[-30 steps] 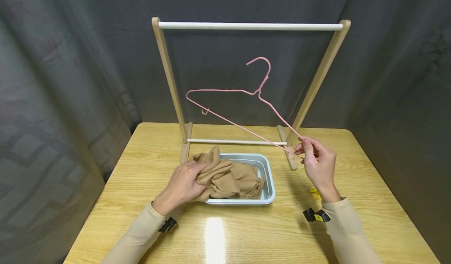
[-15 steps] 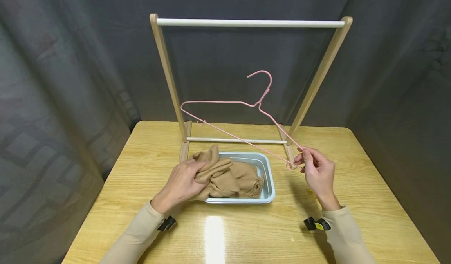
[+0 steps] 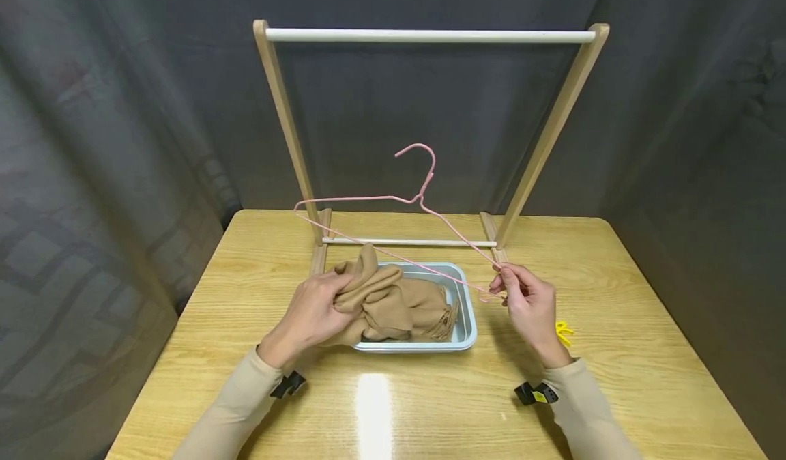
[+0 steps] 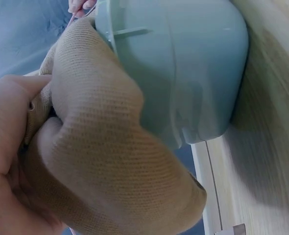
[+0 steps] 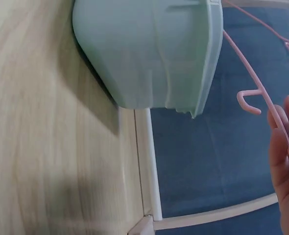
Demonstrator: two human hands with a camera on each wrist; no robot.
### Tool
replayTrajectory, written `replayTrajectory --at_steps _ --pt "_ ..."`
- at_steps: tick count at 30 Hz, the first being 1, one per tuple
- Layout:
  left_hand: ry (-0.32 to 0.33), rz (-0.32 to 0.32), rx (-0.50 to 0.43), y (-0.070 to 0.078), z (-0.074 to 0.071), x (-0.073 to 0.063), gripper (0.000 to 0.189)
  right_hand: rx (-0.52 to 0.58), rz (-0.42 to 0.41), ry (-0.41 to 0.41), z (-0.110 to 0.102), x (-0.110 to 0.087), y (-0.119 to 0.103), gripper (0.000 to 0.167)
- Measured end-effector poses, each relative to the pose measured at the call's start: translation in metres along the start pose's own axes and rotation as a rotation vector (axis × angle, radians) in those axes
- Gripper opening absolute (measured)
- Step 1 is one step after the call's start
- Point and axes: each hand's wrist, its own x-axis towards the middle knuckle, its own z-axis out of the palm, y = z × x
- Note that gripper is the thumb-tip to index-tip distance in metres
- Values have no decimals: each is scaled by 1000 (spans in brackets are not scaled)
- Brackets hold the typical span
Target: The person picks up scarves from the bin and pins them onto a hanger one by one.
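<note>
The right hand (image 3: 529, 310) pinches the lower right end of a pink hanger (image 3: 421, 196), held in the air above a tub (image 3: 424, 347); its long axis slants up leftward from the fingers, hook uppermost with its tip pointing left. The left hand (image 3: 315, 311) grips bunched tan cloth (image 3: 393, 306) (fingertips lost in the folds), which lies partly in the tub, fringe toward the right. Behind stands a rack (image 3: 430, 35) on the table (image 3: 454, 405). A yellow object (image 3: 563, 334), partly covered by the right wrist, is indistinct; the right wrist view cuts off the hanger.
</note>
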Motion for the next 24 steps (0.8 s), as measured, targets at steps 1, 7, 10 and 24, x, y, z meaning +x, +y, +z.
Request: replayTrajectory --at_steps 1,7,10,24 --pt "0 -3 -4 0 -1 0 35 1 -2 -1 1 -1 0 19" --pt "16 -25 -49 4 -7 7 34 13 0 11 9 -3 0 18" --pt "38 -18 -81 6 -9 10 37 10 0 14 13 -4 -1 18" --pt "29 -223 -281 22 -20 44 33 22 -146 -40 24 -7 -13 21"
